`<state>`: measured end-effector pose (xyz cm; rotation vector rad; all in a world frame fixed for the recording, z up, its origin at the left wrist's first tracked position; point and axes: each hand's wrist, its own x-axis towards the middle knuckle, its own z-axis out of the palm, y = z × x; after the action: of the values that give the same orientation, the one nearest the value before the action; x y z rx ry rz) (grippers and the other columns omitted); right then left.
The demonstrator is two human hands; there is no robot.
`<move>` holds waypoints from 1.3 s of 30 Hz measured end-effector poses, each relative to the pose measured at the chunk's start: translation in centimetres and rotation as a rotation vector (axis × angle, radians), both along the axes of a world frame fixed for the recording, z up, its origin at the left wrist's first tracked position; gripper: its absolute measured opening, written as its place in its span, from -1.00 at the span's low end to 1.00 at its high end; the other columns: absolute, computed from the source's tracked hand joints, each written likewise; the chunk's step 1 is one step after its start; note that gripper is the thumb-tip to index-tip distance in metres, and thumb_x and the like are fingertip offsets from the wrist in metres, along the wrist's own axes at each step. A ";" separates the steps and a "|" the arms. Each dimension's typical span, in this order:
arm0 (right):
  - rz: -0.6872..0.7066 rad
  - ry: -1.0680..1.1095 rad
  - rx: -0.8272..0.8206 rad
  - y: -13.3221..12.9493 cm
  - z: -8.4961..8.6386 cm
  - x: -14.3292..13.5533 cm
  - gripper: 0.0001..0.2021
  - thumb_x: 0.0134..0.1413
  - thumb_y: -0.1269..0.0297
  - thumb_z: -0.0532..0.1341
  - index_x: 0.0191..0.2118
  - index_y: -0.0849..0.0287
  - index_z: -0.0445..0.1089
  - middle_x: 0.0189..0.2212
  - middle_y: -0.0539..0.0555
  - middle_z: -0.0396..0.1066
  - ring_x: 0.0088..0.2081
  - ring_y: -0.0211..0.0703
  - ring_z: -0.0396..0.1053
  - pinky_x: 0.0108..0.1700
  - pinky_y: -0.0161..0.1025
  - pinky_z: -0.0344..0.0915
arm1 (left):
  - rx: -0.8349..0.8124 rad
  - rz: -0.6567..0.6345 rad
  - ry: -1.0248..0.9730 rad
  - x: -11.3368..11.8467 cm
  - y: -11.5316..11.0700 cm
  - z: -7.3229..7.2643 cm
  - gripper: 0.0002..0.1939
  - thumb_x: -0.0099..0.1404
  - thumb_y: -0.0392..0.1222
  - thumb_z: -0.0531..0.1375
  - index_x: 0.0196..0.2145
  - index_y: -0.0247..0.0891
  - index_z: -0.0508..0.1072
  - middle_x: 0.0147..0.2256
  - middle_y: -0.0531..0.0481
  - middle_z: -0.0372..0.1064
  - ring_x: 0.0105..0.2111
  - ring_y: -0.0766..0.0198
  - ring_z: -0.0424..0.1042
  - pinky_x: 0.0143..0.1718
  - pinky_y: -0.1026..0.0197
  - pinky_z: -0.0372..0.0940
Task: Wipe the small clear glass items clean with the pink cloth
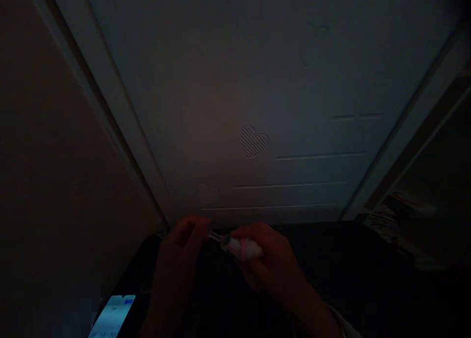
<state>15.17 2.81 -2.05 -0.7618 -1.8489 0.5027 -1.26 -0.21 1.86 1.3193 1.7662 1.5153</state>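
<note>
Two hands meeting low centre, very dark | right hand (270,264) is clamping fingers on a small pale tube (241,247) | tube's long axis is pointing left toward left hand (182,252), fingertips pinching its clear tip | lit phone (114,316) lower left

Single head-worn view, forward and down, close over hands

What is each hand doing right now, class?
Left hand: fingers pinched on the tip of a small clear object.
Right hand: closed around a white wad.
</note>
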 end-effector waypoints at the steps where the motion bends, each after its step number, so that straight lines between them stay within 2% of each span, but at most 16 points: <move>1: 0.001 0.004 -0.007 0.0 0.0 0.0 -0.76 0.05 0.41 0.14 -0.25 0.19 0.57 -0.39 0.13 0.62 -0.38 -0.08 0.50 -0.31 -0.20 0.35 | -0.004 -0.008 -0.008 0.0 0.0 0.0 -0.77 0.16 0.02 0.22 -0.49 -0.14 0.55 -0.54 0.10 0.47 -0.45 0.19 0.46 -0.43 0.27 0.33; 8: 0.017 0.030 -0.158 0.1 0.1 0.1 -0.75 -0.02 0.41 0.18 -0.24 0.12 0.57 -0.37 0.09 0.63 -0.39 -0.09 0.50 -0.29 -0.20 0.37 | 0.100 -0.017 -0.110 0.5 -0.1 0.0 -0.86 0.13 -0.06 0.29 -0.46 -0.13 0.60 -0.52 0.10 0.53 -0.44 0.21 0.49 -0.37 0.28 0.33; 17: 0.079 0.104 -0.261 0.1 0.1 0.1 -0.74 -0.05 0.42 0.19 -0.23 0.13 0.57 -0.33 0.09 0.62 -0.32 -0.07 0.52 -0.23 -0.20 0.38 | 0.084 -0.105 -0.191 -0.1 -0.4 -0.3 -0.87 0.14 -0.09 0.34 -0.36 -0.14 0.65 -0.38 0.02 0.66 -0.29 0.13 0.60 -0.24 0.23 0.41; 25: 0.112 0.174 -0.339 0.0 0.1 0.0 -0.77 -0.03 0.40 0.22 -0.24 0.12 0.57 -0.36 0.05 0.61 -0.36 -0.13 0.51 -0.32 -0.28 0.36 | 0.084 -0.134 -0.309 -0.2 -0.8 -0.8 -0.86 0.11 -0.08 0.39 -0.35 -0.11 0.67 -0.34 0.01 0.68 -0.25 0.12 0.61 -0.24 0.25 0.43; 33: 0.123 0.205 -0.380 0.1 -0.1 0.0 -0.76 -0.07 0.37 0.21 -0.24 0.11 0.57 -0.37 0.05 0.61 -0.38 -0.12 0.51 -0.36 -0.27 0.34 | 0.086 -0.163 -0.325 0.0 -1.0 -0.5 -0.87 0.13 -0.11 0.38 -0.33 -0.11 0.68 -0.32 -0.01 0.67 -0.26 0.11 0.60 -0.29 0.25 0.43; 39: 0.123 0.205 -0.376 0.2 0.0 0.0 -0.73 -0.09 0.39 0.18 -0.25 0.12 0.57 -0.39 0.04 0.60 -0.40 -0.14 0.49 -0.38 -0.29 0.31 | 0.090 -0.176 -0.279 0.0 -1.3 -0.3 -0.86 0.14 -0.13 0.36 -0.31 -0.11 0.69 -0.25 -0.03 0.67 -0.17 0.05 0.60 -0.17 0.20 0.43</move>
<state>15.22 2.97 -2.08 -0.8111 -1.6345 0.9906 -1.29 -1.51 1.52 1.2027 1.3882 1.6062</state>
